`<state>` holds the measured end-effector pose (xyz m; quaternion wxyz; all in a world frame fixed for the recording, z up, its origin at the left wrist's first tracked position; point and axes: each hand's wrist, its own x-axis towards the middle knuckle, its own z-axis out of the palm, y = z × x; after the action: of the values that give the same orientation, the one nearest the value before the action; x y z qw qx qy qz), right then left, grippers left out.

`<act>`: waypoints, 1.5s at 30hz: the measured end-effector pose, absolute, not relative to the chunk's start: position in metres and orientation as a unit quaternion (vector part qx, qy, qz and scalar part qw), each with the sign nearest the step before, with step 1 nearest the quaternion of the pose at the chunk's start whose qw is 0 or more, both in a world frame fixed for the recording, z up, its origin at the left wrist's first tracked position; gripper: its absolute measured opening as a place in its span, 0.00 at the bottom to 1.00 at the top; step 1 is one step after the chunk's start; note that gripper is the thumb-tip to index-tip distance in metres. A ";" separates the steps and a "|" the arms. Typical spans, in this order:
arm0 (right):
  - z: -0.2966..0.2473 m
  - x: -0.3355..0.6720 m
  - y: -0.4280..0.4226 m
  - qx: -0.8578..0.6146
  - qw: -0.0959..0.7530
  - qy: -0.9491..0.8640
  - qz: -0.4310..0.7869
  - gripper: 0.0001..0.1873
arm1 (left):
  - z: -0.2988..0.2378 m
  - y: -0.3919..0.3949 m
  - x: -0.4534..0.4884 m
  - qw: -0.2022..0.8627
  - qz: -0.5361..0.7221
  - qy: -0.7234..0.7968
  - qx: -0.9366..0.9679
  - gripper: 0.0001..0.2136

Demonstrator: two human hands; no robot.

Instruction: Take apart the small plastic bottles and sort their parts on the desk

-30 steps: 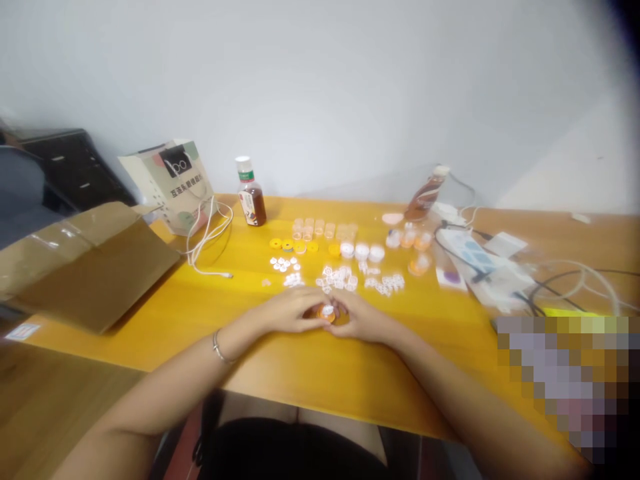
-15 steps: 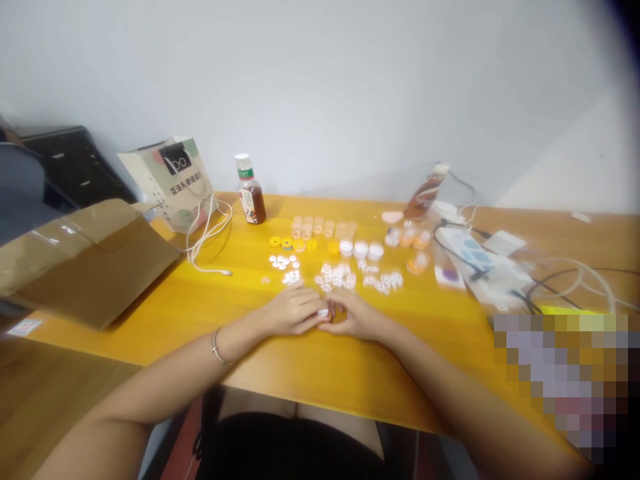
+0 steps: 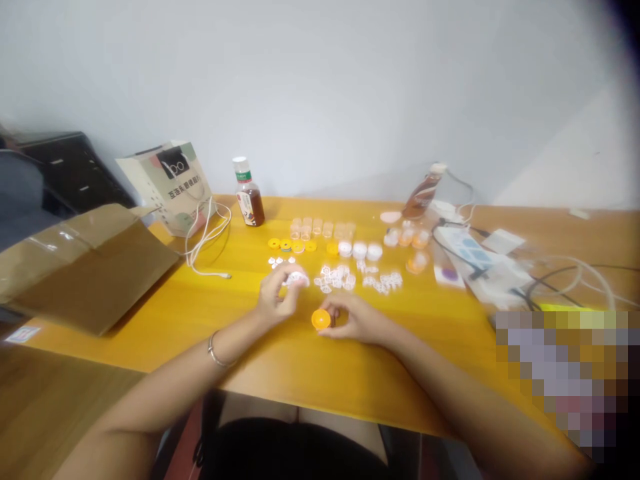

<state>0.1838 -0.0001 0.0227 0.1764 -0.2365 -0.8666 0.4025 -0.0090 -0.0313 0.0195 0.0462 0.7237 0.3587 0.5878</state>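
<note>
My right hand [image 3: 355, 317] grips a round orange cap [image 3: 321, 319] between thumb and fingers, just above the table. The cap's flat face is turned toward me. My left hand [image 3: 277, 293] is raised to the left of it, its thumb and fingers curved around a small white piece [image 3: 298, 279], which is blurred. Beyond the hands lie loose piles of small white patterned pieces [image 3: 335, 279], and more of them [image 3: 384, 283] to the right. A few white pieces [image 3: 275, 262] show behind my left fingers.
Behind the piles stand yellow caps [image 3: 285, 245], white caps [image 3: 359, 251] and clear cups [image 3: 317, 227]. Two drink bottles [image 3: 250, 200] [image 3: 424, 193] stand farther back. A cardboard box [image 3: 90, 273], paper bag [image 3: 183, 190] and white cable [image 3: 207, 233] are left; a power strip [image 3: 493, 277] with cords is right.
My hands have come apart. The left has moved up and to the left toward the white pieces; the right has stayed in place, and the orange cap now shows in it.
</note>
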 end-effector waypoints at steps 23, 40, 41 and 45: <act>0.028 0.189 0.004 -0.274 0.284 -0.839 0.375 0.12 | 0.019 -0.033 -0.001 0.213 0.518 0.373 0.740 0.12; 0.028 0.184 -0.008 -0.247 0.357 -0.834 0.339 0.11 | 0.026 -0.040 0.006 0.277 0.510 0.387 0.717 0.13; 0.028 0.184 -0.008 -0.247 0.362 -0.832 0.341 0.11 | 0.025 -0.039 0.006 0.279 0.511 0.384 0.716 0.12; 0.028 0.184 -0.008 -0.261 0.361 -0.830 0.336 0.12 | 0.021 -0.037 0.006 0.286 0.521 0.385 0.706 0.11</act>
<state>0.1844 -0.0080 0.0278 0.3613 -0.2613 -0.8296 0.3361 0.0061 -0.0367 0.0214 0.2859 0.7064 0.3850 0.5207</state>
